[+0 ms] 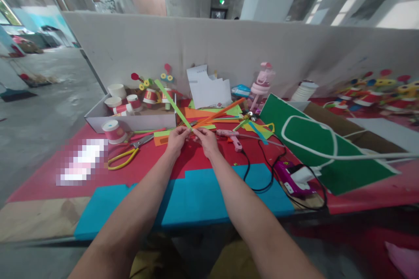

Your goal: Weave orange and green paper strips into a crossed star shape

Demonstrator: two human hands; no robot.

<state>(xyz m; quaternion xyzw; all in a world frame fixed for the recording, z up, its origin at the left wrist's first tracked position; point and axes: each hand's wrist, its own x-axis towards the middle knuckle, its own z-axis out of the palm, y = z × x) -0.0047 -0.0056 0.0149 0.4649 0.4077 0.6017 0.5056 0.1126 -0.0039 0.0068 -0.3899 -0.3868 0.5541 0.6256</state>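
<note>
My left hand [176, 138] is closed in a pinch on the lower end of a long green paper strip [172, 103] that rises up and to the left. Right beside it, my right hand [206, 139] pinches the lower end of an orange paper strip [220, 113] that slants up to the right. The two strips meet in a V between my fingertips, above the red table cover [153, 161]. A blue foam sheet [196, 196] lies under my forearms.
Yellow-handled scissors [126, 157] and a taped paper cup [113, 130] lie left. A white box [131, 117] holds decorated cups. A pink glue gun [231, 136], a purple glue gun [291, 178] with black cords, and a green board [321, 148] sit right. A person stands behind the partition [229, 48].
</note>
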